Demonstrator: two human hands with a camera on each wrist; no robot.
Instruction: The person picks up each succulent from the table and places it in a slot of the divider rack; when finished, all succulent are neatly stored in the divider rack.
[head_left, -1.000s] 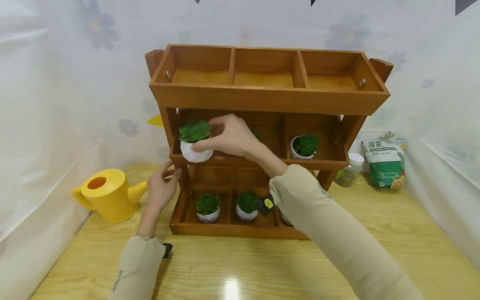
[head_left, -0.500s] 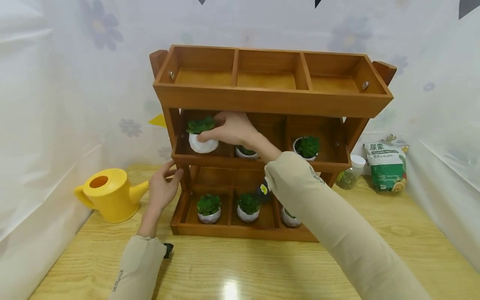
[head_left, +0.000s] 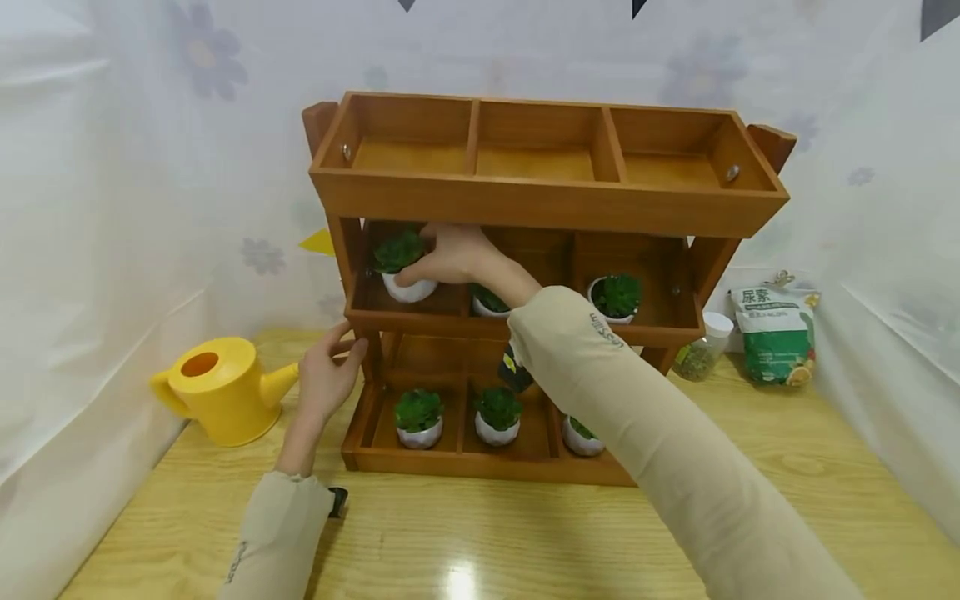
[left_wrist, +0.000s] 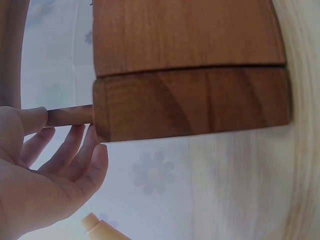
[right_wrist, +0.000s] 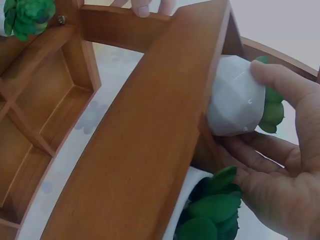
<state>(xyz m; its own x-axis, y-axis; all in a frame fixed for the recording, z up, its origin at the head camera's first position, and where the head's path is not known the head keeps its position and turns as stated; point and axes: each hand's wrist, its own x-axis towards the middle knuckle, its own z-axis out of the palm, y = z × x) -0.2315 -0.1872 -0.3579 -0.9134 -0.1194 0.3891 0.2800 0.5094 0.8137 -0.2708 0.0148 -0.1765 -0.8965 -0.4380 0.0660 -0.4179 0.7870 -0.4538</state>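
My right hand (head_left: 457, 254) holds a small potted succulent (head_left: 408, 288) by its white faceted pot, in the left compartment of the wooden plant stand's middle tier. The right wrist view shows the thumb on one side of the pot (right_wrist: 235, 97) and the fingers beneath it on the other. My left hand (head_left: 326, 375) grips the left upright of the plant stand (head_left: 480, 196), thumb and fingers on either side of the post (left_wrist: 70, 115). A second succulent (head_left: 489, 302) sits in the middle compartment, partly covered by the right arm, and a third (head_left: 615, 297) in the right one.
Several more succulents, one of them (head_left: 420, 418) at the left, stand on the bottom tier. A yellow watering can (head_left: 225, 392) is left of the stand. To the right are a lidded jar (head_left: 702, 348) and a green-and-white bag (head_left: 776, 333), all on the wooden table (head_left: 420, 542).
My right hand has moved the potted succulent back and slightly right, from in front of the middle tier's rim into its left compartment. My left hand keeps its hold on the upright.
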